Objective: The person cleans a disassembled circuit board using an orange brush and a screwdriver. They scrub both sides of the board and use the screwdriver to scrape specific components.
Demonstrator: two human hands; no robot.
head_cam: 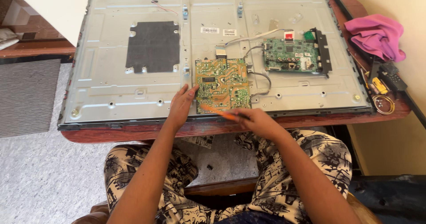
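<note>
Two bare hands work at the lower centre of the frame over a large grey metal back panel (111,86) of a flat screen, which lies face down on a reddish-brown wooden tabletop (133,133). The left hand (181,106) rests on the panel with its fingers (191,91) together and extended, their tips touching the left edge of a yellowish-tan rectangular circuit board (222,84) at the panel's lower middle. The right hand (256,121) lies just below that board, its fingers closed around an orange-handled screwdriver (226,114) whose shaft points left across the board's lower edge. A green rectangular circuit board (290,55) sits at the upper right of the panel, joined by grey cables (262,80). A black rectangular pad (153,46) occupies the upper left. A crumpled pink cloth (377,35) lies at the far right, above a coil of yellow wire (384,104).
</note>
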